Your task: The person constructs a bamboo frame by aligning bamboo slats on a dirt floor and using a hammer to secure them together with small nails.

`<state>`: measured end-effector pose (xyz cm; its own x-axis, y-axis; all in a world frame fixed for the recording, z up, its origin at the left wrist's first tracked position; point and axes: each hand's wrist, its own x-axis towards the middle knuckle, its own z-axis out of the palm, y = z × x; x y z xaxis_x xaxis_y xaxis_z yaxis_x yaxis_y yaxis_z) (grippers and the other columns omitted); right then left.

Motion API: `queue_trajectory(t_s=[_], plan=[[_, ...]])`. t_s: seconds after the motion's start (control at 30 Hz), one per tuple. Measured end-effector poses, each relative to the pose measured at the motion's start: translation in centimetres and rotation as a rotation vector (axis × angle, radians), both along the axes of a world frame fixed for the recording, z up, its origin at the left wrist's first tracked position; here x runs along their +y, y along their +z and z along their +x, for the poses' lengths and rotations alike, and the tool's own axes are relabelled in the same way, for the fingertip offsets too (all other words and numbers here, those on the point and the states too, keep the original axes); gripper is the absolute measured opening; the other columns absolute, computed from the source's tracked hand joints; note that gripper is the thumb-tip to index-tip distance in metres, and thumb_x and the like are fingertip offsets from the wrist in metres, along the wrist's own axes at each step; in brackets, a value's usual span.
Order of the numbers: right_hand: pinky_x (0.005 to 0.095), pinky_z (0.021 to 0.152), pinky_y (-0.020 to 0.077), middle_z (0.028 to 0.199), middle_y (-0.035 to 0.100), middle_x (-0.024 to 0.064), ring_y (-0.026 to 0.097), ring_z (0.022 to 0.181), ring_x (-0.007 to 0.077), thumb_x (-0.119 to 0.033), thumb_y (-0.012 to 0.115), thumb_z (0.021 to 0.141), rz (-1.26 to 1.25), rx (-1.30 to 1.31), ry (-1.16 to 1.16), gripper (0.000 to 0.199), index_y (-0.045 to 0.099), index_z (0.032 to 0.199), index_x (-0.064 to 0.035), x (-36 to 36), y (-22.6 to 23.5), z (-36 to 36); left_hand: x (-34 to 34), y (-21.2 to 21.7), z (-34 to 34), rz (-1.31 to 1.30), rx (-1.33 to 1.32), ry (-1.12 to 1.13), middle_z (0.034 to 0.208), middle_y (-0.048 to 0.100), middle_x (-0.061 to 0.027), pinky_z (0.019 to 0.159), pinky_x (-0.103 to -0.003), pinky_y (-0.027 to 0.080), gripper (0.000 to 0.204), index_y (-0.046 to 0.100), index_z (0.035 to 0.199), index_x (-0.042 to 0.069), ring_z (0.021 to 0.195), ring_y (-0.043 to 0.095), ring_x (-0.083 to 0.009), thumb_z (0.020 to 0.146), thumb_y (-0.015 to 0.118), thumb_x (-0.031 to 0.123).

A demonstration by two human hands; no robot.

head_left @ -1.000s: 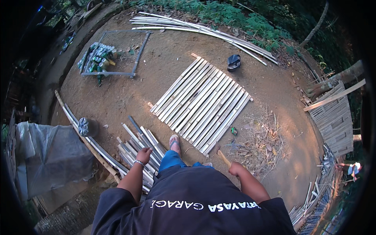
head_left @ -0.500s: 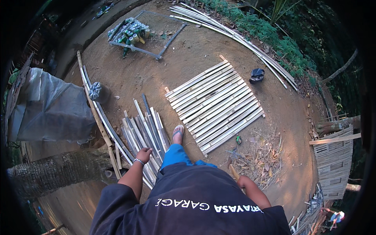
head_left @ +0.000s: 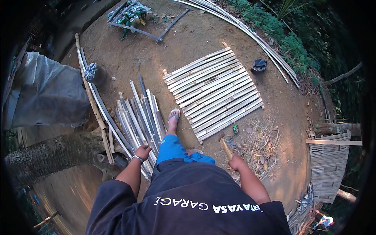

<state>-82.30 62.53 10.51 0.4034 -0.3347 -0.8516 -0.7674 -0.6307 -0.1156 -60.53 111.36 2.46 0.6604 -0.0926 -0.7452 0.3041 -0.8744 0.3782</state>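
My right hand [head_left: 236,161] is wrapped round the wooden handle of a hammer [head_left: 226,149], whose dark head points away from me over the dirt. The slatted bamboo panel [head_left: 215,92] lies flat on the ground in front of me, its pale slats side by side across crosspieces. My left hand [head_left: 143,152], with a bracelet at the wrist, hangs closed above a pile of loose bamboo strips [head_left: 135,117]. What its curled fingers hold, if anything, is hidden. Neither hand touches the panel.
A black bag [head_left: 259,66] sits right of the panel. Bottles [head_left: 135,15] stand by a grey frame [head_left: 159,39] at the far left. Long bamboo strips [head_left: 250,35] curve along the greenery. Dry leaves [head_left: 260,149] and a small green object [head_left: 235,129] lie near my right hand. A tree trunk [head_left: 55,158] leans at left.
My right hand and the hammer have swung forward and a little left, toward the panel's near edge. My view has shifted as I walk; a second foot now shows. My left hand stays closed.
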Motion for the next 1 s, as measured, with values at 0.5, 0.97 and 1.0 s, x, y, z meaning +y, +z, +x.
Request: queue_trajectory(t_s=[0.5, 0.97, 1.0], plan=[[0.0421, 0.081, 0.0560, 0.098, 0.073, 0.0225, 0.072, 0.091, 0.0357, -0.028, 0.073, 0.081, -0.004, 0.320, 0.188, 0.039, 0.072, 0.105, 0.0036, -0.1, -5.6, -7.8, -3.1, 0.5, 2.2, -0.062, 0.002, 0.055, 0.120, 0.069, -0.0229, 0.099, -0.040, 0.050, 0.055, 0.068, 0.124, 0.000, 0.115, 0.066, -0.0345, 0.095, 0.062, 0.046], [0.0454, 0.087, 0.0548, 0.104, 0.070, 0.0276, 0.069, 0.099, 0.0409, -0.020, 0.068, 0.081, 0.080, 0.175, 0.149, 0.039, 0.066, 0.112, 0.0035, 1.8, -6.3, 9.6, -5.2, -2.8, 13.3, -0.094, 0.065, 0.039, 0.121, 0.069, -0.0225, 0.101, -0.039, 0.049, 0.056, 0.065, 0.128, -0.002, 0.117, 0.065, -0.0327, 0.096, 0.062, 0.044], [0.0456, 0.086, 0.0548, 0.103, 0.070, 0.0272, 0.069, 0.097, 0.0412, -0.020, 0.067, 0.082, 0.081, 0.132, 0.133, 0.039, 0.064, 0.113, 0.0033, 2.2, -6.9, 10.8, -5.2, -3.3, 14.9, -0.080, 0.073, 0.024, 0.120, 0.070, -0.0221, 0.100, -0.039, 0.049, 0.055, 0.064, 0.128, -0.002, 0.116, 0.066, -0.0317, 0.096, 0.062, 0.042]])
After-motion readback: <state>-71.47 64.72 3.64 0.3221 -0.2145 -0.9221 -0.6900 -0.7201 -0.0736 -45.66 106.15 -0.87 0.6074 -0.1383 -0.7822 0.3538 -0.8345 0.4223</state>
